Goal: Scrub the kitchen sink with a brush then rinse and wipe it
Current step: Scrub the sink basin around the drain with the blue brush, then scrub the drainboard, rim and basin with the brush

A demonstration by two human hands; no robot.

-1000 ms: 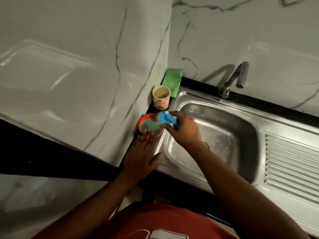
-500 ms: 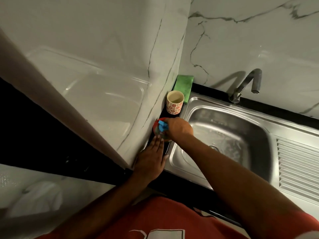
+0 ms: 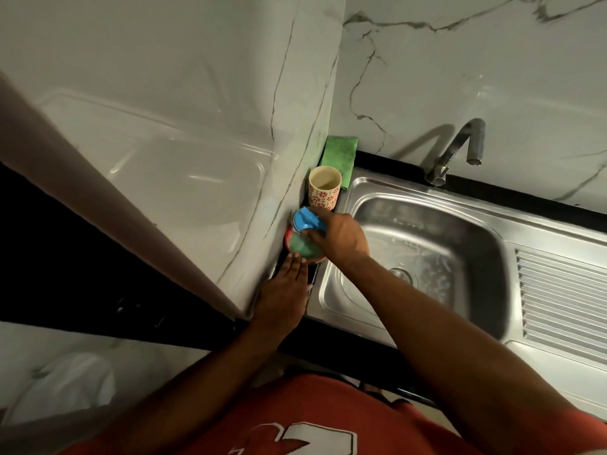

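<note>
Brush point(image 3: 307, 220) in right hand point(image 3: 341, 239), at red tub point(image 3: 288, 240)

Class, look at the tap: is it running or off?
Off: no stream of water falls from the tap into the sink below it.

From up here I see my right hand point(image 3: 341, 238) gripping the blue brush point(image 3: 307, 220), pressed onto the red tub point(image 3: 288, 239) of green stuff beside the sink point(image 3: 427, 244). My left hand point(image 3: 282, 297) lies flat on the worktop point(image 3: 387, 160), fingers point(image 3: 294, 264) touching the tub. A patterned cup point(image 3: 323, 192) and a green cloth point(image 3: 338, 151) sit just behind.
</note>
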